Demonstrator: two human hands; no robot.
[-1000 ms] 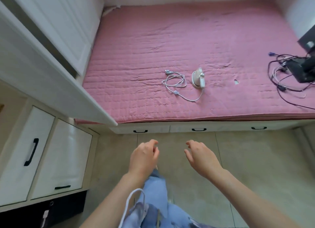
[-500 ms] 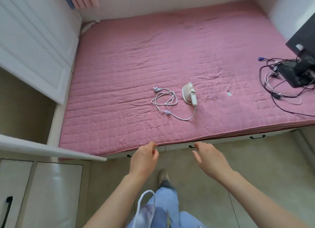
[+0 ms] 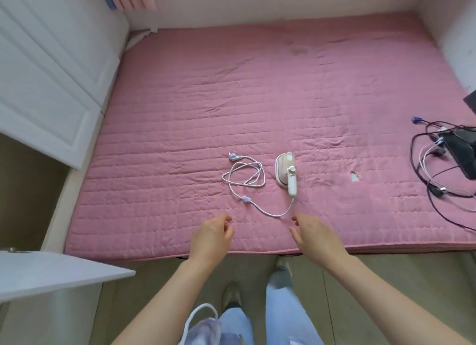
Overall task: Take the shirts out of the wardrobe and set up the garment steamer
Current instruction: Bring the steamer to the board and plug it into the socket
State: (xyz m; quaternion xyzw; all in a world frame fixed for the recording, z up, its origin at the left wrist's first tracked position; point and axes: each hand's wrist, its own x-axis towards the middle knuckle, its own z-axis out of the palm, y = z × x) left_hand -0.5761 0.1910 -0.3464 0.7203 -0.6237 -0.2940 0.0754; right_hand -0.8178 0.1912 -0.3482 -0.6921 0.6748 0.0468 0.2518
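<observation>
A small white and beige garment steamer (image 3: 286, 171) lies on its side on the pink quilted bed (image 3: 257, 99). Its white cord (image 3: 244, 179) is loosely coiled to its left, plug end at the far side. My left hand (image 3: 212, 237) hovers over the bed's near edge, fingers loosely curled, holding nothing. My right hand (image 3: 315, 235) is beside it with fingers apart, empty, just short of the cord's near loop. White wardrobe doors (image 3: 51, 81) stand at the left; no shirts are visible.
An open white door leaf (image 3: 56, 270) juts in at lower left. Black and white cables (image 3: 435, 179) and a black device (image 3: 463, 154) lie at the bed's right edge. The quilt has a small tear (image 3: 355, 176). My legs stand on the tiled floor (image 3: 386, 267).
I have stepped closer to the bed and the view has tilted up. Both hands moved forward from over the floor to over the bed's near edge, closer to the steamer.
</observation>
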